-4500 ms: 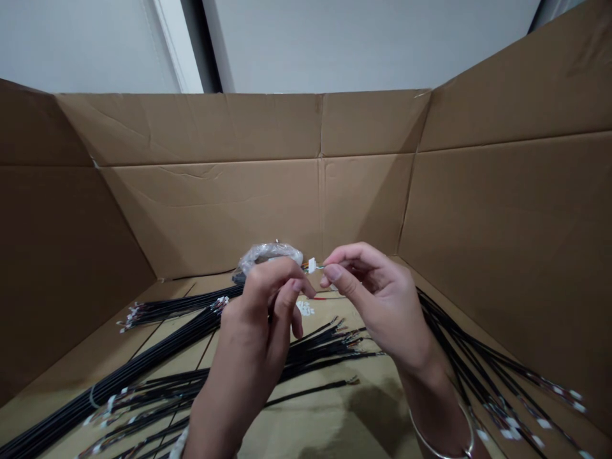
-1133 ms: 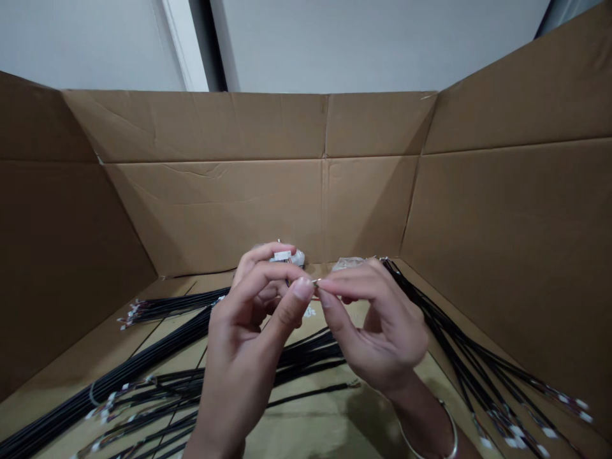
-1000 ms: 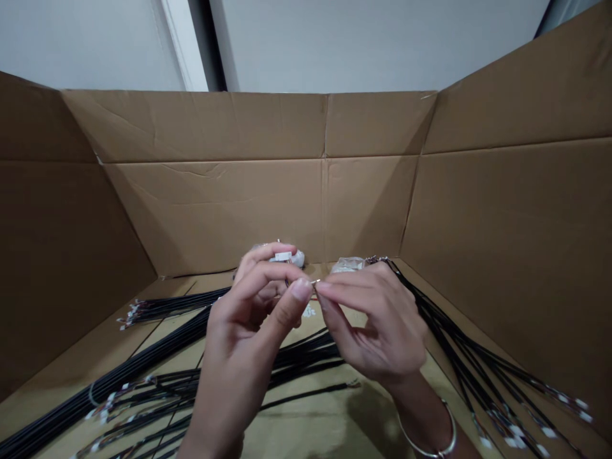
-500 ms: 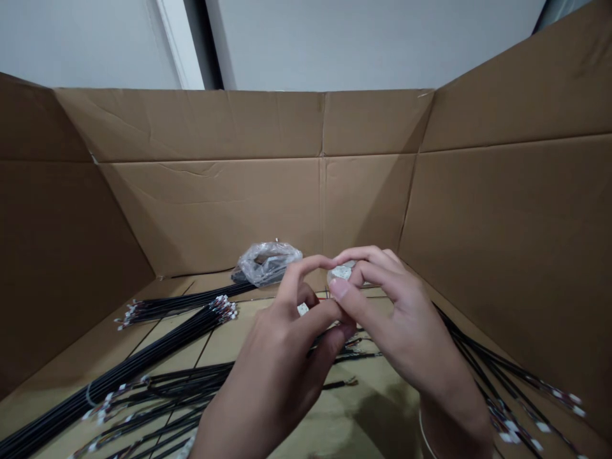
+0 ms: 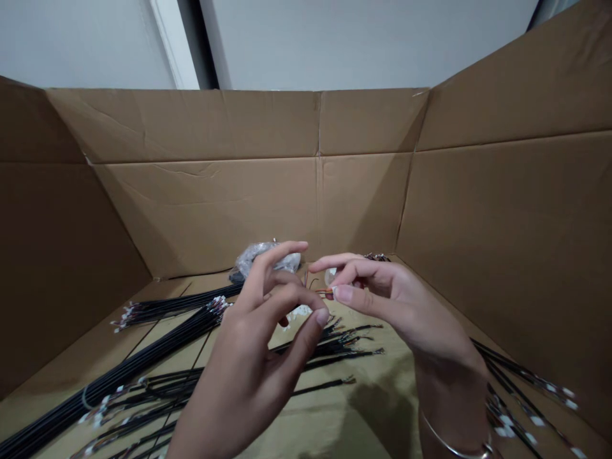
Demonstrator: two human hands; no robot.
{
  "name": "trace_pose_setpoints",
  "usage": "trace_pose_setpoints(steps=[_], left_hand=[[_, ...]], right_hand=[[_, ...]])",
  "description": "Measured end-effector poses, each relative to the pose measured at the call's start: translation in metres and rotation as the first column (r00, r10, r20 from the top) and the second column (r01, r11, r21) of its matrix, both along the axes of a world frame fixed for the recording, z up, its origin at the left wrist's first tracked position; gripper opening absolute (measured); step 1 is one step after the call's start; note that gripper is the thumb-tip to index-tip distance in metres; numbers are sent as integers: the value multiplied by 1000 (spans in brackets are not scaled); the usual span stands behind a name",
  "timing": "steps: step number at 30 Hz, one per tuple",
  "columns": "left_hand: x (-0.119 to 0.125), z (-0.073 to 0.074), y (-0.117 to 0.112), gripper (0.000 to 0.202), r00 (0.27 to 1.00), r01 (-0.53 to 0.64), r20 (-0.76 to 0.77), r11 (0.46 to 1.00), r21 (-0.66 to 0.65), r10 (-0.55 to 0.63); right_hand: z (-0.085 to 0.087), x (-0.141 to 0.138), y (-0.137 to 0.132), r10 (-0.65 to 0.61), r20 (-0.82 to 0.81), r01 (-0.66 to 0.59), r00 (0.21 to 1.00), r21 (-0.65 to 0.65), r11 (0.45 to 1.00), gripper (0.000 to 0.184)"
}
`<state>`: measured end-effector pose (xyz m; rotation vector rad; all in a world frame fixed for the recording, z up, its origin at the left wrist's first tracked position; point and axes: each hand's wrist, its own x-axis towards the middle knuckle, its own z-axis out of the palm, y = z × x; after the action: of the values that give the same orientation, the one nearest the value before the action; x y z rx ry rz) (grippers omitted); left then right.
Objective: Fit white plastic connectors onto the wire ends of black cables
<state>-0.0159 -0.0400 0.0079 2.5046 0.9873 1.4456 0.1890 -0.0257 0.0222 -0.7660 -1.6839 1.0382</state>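
Note:
My right hand (image 5: pixel 396 303) pinches the ends of thin coloured wires (image 5: pixel 319 291) between thumb and forefinger, held above the floor of a large cardboard box (image 5: pixel 215 204). My left hand (image 5: pixel 258 357) is just to the left of it, with forefinger raised and thumb stretched out. A short red wire piece shows under its curled fingers. Whether the left hand grips the wires is hidden by its own fingers. A few small white connectors (image 5: pixel 301 311) lie on the box floor below the two hands.
Bundles of long black cables with small connector ends lie across the box floor at the left (image 5: pixel 143 360), the middle (image 5: pixel 339 344) and along the right wall (image 5: pixel 521 379). A crumpled clear plastic bag (image 5: pixel 268 256) sits at the back. High cardboard walls stand on three sides.
The hands, pressed together half a second ago, have drawn slightly apart. My left forefinger has lifted and my right hand now holds the wire ends out to the left.

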Motion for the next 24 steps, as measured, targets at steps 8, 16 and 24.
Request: trace_pose_setpoints(steps=[8,16,24], left_hand=[[-6,4,-2,14,984,40,178,980,-193,-5],[-4,5,3,16,971,57,239,954,-295,16],[-7,4,4,17,970,33,239,954,-297,41]], right_hand=[[-5,-7,5,111,-51,-113,993,-36,993,17],[-9,-8,23,171,-77,-176,982,-52,983,13],[-9,-10,29,140,-116,-149,983,-72,986,22]])
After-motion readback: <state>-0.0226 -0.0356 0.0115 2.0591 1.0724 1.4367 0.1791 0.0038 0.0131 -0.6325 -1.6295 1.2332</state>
